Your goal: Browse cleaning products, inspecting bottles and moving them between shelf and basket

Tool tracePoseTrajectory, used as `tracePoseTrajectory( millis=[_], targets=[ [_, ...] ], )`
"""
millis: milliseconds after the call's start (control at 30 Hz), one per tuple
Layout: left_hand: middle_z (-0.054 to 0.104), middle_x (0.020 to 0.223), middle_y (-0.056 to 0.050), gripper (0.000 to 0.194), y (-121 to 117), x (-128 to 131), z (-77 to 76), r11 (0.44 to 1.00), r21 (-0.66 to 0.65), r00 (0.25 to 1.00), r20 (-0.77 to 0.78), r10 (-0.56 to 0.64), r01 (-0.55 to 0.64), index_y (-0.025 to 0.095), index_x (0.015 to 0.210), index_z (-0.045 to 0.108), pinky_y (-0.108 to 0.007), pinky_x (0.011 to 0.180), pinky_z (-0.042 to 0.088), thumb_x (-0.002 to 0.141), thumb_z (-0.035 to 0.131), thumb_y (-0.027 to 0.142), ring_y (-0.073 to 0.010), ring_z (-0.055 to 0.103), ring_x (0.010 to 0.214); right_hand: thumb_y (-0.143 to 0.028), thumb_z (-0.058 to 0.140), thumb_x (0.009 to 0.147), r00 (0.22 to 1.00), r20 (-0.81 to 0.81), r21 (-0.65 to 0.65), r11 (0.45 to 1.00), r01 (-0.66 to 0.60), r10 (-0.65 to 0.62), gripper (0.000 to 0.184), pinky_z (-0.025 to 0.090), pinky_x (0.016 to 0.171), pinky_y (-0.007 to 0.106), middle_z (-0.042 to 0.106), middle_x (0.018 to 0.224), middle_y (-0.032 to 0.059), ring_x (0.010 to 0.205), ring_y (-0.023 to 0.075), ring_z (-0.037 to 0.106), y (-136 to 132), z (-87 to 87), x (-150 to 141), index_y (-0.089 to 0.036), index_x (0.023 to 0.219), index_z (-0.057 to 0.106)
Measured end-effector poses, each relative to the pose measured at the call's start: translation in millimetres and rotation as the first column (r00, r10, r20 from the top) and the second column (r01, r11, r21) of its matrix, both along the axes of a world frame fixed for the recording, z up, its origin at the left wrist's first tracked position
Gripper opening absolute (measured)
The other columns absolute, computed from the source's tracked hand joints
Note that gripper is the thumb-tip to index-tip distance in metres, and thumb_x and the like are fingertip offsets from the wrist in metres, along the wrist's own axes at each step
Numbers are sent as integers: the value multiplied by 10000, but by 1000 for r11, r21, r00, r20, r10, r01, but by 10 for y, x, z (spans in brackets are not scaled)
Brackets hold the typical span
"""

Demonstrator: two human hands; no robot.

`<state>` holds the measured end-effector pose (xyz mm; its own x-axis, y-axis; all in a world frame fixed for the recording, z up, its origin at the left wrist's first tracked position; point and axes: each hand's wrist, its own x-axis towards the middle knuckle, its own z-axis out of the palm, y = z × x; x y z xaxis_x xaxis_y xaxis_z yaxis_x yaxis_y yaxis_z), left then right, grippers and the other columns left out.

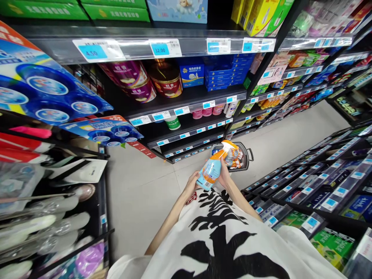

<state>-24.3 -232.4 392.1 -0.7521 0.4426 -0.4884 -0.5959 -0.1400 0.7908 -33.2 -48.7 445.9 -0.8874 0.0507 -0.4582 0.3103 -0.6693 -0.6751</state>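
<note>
Blue-and-orange spray bottle (210, 171) held between two hands in a shop aisle.
Just below and right of the frame's centre, the left hand (192, 183) curls partly closed at the bottle's base, while the right hand (224, 173) grips its side, also partly closed; the bottle tilts, its spray head (229, 146) toward the upper right. Just beyond, a dark basket (245, 155) of packaged goods (235, 158) rests on the floor (139, 186).
</note>
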Motion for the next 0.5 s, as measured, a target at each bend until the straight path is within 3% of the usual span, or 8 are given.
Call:
tracePoseTrajectory(
  millis=[200,367,500],
  targets=[
    [716,999,-49,682,-32,46,25,999,-1,999,-3,-32,32,186,1287,651,-372,739,631,850,695,707,-229,693,854,-904,499,878,1000,-13,2,1000,5,-5,786,618,934,499,805,1109,142,1113,351,734,24,-30,34,-202,1165,707],
    [676,900,-17,643,-36,42,41,1000,24,1000,26,-1,0,184,1244,675,-330,695,611,828,749,670,-202,653,796,-832,543,917,999,-35,-98,995,2,-5,705,608,980,514,805,1083,119,1152,351,723,28,-58,59,-212,1227,678],
    [681,900,-11,620,-19,31,67,994,6,990,97,107,-108,194,1173,700,-285,654,581,744,849,617,-189,641,783,-775,579,938,999,-46,-134,991,8,-14,632,581,1057,520,800,1137,97,1247,349,687,22,-87,68,-233,1249,666]
  ],
)
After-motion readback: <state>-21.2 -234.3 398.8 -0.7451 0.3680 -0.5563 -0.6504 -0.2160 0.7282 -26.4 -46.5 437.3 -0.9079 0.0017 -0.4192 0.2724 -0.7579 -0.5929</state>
